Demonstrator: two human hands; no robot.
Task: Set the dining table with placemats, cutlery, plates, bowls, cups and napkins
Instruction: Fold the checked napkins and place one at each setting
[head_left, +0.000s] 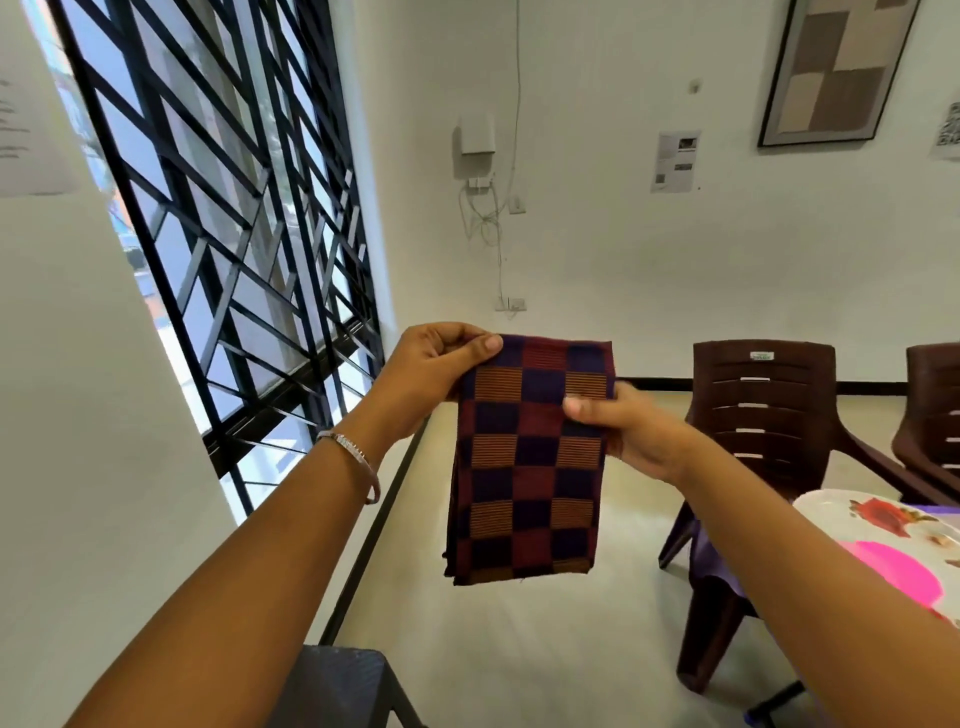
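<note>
A folded checked cloth (527, 467) in dark red, navy and orange hangs in the air in front of me, held up above the floor. My left hand (431, 369) pinches its top left corner, thumb on the front. My right hand (623, 426) grips its right edge a little lower, thumb across the front and fingers behind. The cloth's lower end hangs free. At the right edge, part of the dining table (821, 512) shows with a flowered cover, and a pink item (904, 571) lies on it.
Brown plastic chairs (763, 415) stand by the table at the right. A dark stool or chair (337, 686) sits close below my left arm. A barred window (223, 234) fills the left wall. Bare floor lies under the cloth.
</note>
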